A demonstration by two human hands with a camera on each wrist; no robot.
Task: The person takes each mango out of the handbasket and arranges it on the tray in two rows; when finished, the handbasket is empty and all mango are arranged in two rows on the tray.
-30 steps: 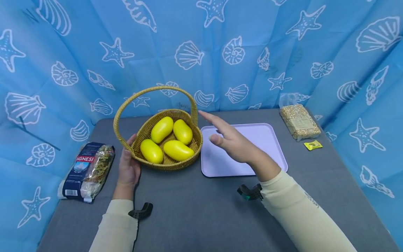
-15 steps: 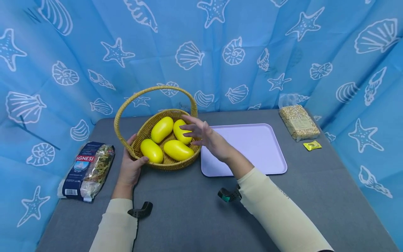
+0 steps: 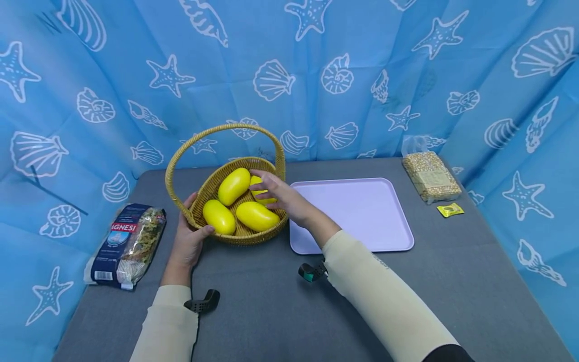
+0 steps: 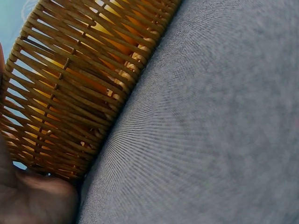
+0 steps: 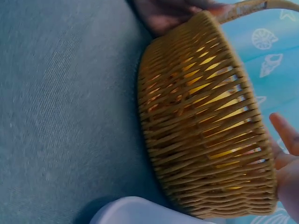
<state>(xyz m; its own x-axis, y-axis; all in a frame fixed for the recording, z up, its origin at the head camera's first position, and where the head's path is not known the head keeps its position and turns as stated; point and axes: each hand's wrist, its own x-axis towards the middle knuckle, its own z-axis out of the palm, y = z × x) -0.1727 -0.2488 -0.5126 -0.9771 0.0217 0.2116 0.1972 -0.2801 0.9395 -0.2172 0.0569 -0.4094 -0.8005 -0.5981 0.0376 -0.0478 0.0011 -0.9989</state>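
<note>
Four yellow mangoes [image 3: 233, 186] in basket [image 3: 246, 241]: front-right mango [image 3: 257, 216] lies left-right, rear-left one slants back-right. Left hand [image 3: 184, 242] grips basket's left end; right hand [image 3: 286, 199], fingers spread, over basket's rear-right mango [image 3: 256, 182], contact unclear.

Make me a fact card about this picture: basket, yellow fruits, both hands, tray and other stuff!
Basket: woven, tall handle, on the grey table
Yellow fruits: four, all in the basket
Left hand: holds the basket's left side
Right hand: over the basket's right side, partly hiding one fruit; can't tell if touching it
Tray: pale purple, right of the basket
Other stuff: AGNESI packet on the left; bag of grains and small yellow packet on the right
</note>
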